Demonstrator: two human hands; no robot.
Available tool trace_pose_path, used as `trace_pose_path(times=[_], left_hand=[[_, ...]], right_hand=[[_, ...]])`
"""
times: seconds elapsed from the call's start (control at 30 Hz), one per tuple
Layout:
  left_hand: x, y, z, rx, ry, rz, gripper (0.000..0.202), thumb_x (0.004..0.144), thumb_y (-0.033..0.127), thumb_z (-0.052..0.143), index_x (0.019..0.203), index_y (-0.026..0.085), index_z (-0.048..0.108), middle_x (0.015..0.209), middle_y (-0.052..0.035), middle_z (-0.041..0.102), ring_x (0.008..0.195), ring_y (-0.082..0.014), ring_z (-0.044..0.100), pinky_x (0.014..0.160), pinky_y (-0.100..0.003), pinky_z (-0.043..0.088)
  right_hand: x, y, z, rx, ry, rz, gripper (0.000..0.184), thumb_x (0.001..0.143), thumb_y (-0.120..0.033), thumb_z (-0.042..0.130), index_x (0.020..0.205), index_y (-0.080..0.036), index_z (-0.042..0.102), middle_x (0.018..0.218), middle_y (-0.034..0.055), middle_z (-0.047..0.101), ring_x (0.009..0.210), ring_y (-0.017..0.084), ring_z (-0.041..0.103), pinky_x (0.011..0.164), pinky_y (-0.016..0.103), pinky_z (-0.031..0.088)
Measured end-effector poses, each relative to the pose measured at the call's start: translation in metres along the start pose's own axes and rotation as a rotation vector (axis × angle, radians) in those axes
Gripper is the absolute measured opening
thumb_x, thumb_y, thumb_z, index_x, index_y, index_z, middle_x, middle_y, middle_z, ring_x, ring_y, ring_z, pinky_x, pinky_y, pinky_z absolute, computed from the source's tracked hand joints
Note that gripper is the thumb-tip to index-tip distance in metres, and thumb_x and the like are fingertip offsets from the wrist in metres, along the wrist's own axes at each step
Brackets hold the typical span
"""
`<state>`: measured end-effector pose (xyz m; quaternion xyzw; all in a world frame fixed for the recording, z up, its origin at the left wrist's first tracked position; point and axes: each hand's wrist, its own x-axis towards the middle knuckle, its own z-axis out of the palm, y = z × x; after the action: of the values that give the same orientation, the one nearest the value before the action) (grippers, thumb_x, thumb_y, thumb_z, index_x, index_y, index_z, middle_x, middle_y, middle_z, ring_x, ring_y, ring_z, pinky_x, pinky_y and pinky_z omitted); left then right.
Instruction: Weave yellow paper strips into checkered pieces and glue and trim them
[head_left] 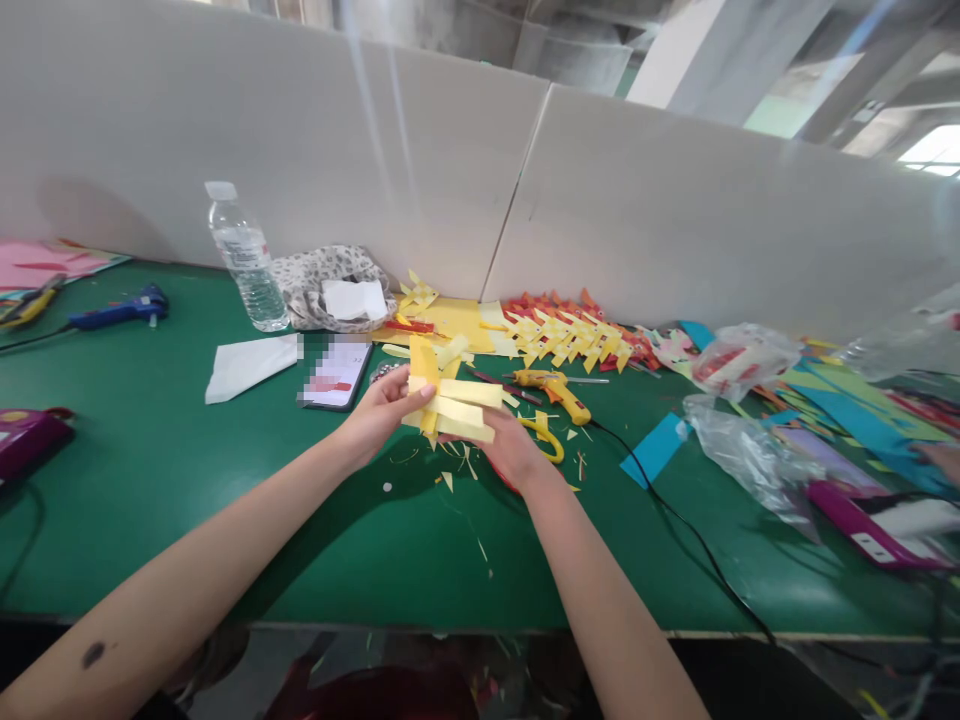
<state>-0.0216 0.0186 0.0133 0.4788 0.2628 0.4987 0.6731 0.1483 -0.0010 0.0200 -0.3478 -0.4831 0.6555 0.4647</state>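
Note:
Both my hands hold a bundle of yellow paper strips above the green table. My left hand pinches the bundle's left end, thumb on top. Under the right end sits my right hand, fingers curled beneath the strips and partly hidden by them. Yellow-handled scissors lie just right of my right hand. Small yellow offcuts lie scattered below the bundle.
A yellow glue gun with a black cord, a phone, a water bottle, a white paper, a blue glue gun, rows of yellow and orange folded paper pieces, plastic bags and coloured sheets at right. White partition behind.

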Motion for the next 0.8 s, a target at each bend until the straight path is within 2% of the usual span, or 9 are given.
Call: trace_pose_path(times=[0.13,0.23,0.3,0.37,0.5,0.67,0.8], left_hand=[[0.000,-0.006,-0.001,-0.003,-0.068,-0.053,0.031,0.075,0.024,0.066,0.105,0.017,0.061,0.097,-0.0067,0.069,0.082,-0.0167,0.066,0.072,-0.025,0.050],[0.000,-0.008,-0.002,-0.026,-0.077,-0.083,0.031,0.075,0.024,0.066,0.104,0.017,0.060,0.096,-0.0064,0.069,0.081,-0.0165,0.066,0.071,-0.026,0.050],[-0.001,-0.008,-0.002,-0.007,-0.089,-0.105,0.032,0.075,0.024,0.066,0.106,0.017,0.060,0.096,-0.0067,0.069,0.081,-0.0166,0.066,0.071,-0.026,0.050],[-0.001,-0.009,-0.002,0.039,-0.112,-0.125,0.034,0.076,0.024,0.065,0.108,0.016,0.059,0.096,-0.0071,0.069,0.082,-0.0165,0.065,0.072,-0.026,0.050],[-0.002,-0.011,-0.003,0.140,-0.182,-0.128,0.037,0.077,0.025,0.064,0.112,0.017,0.057,0.099,-0.0065,0.068,0.083,-0.0151,0.064,0.074,-0.025,0.049],[-0.003,-0.012,-0.002,0.214,-0.260,-0.154,0.034,0.078,0.025,0.063,0.111,0.018,0.058,0.098,-0.0053,0.068,0.082,-0.0136,0.064,0.074,-0.024,0.048],[-0.001,-0.010,-0.001,0.207,-0.162,-0.127,0.034,0.076,0.027,0.064,0.109,0.017,0.059,0.097,-0.0059,0.068,0.082,-0.0149,0.064,0.074,-0.026,0.049]], right_hand=[[0.004,-0.003,-0.003,-0.064,0.168,-0.014,0.038,0.055,-0.031,0.075,0.089,-0.020,0.065,0.088,0.0020,0.070,0.083,0.021,0.064,0.067,0.030,0.050],[0.007,-0.004,-0.006,0.005,0.296,0.004,0.035,0.052,-0.031,0.077,0.082,-0.019,0.063,0.079,0.0010,0.069,0.069,0.017,0.064,0.059,0.027,0.048],[0.007,-0.005,-0.006,0.017,0.310,0.008,0.033,0.052,-0.029,0.078,0.079,-0.018,0.062,0.076,0.0005,0.069,0.064,0.015,0.063,0.058,0.025,0.048],[0.006,-0.005,-0.006,-0.002,0.268,0.009,0.031,0.053,-0.027,0.078,0.078,-0.018,0.062,0.076,0.0005,0.069,0.063,0.013,0.063,0.060,0.026,0.048],[0.005,-0.006,-0.005,-0.015,0.246,0.037,0.034,0.054,-0.024,0.078,0.083,-0.019,0.062,0.079,0.0006,0.069,0.064,0.014,0.064,0.062,0.028,0.050],[0.005,-0.008,-0.008,-0.028,0.383,0.004,0.035,0.053,-0.022,0.077,0.083,-0.019,0.060,0.081,0.0018,0.070,0.066,0.014,0.064,0.063,0.028,0.049],[0.009,-0.007,-0.010,0.001,0.500,-0.045,0.032,0.058,-0.030,0.074,0.083,-0.018,0.059,0.084,0.0037,0.069,0.075,0.015,0.065,0.066,0.028,0.049]])
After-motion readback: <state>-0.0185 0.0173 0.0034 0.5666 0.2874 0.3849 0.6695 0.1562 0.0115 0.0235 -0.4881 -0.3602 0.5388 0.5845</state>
